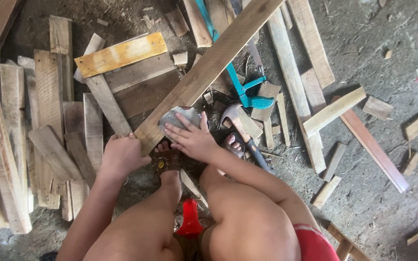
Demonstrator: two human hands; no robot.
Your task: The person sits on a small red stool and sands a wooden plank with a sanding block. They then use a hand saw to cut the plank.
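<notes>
Pressing flat with spread fingers, the right hand (192,137) is holding a crumpled grey sheet of sandpaper (177,118) against the near end of a long, pale, weathered wooden plank (209,67); that grip is more a palm-down press than a clench. The left hand (122,154) is curling its fingers around the plank's near-left corner, grasping the wood to steady it. The plank is running diagonally from the person's feet up to the far right, its near end resting just beyond a foot in a brown sandal (165,159), which seems to be bracing it from below.

Judging by the hands, the near end of the plank is being sanded, and the work looks to be in its middle. A further stroke would call for firm downward pressure from the right hand while the left is keeping the board from sliding.

Just right of the sandpaper a hammer with a dark handle (243,135) is lying on the dirt floor (378,193), and a blue-handled hand saw (245,92) is lying beyond it, partly under the plank. A yellow-painted board (121,54) is sitting to the far left among stacked grey offcuts (49,121). A red plastic object (189,217) is showing between the knees; what it is I cannot tell.
</notes>
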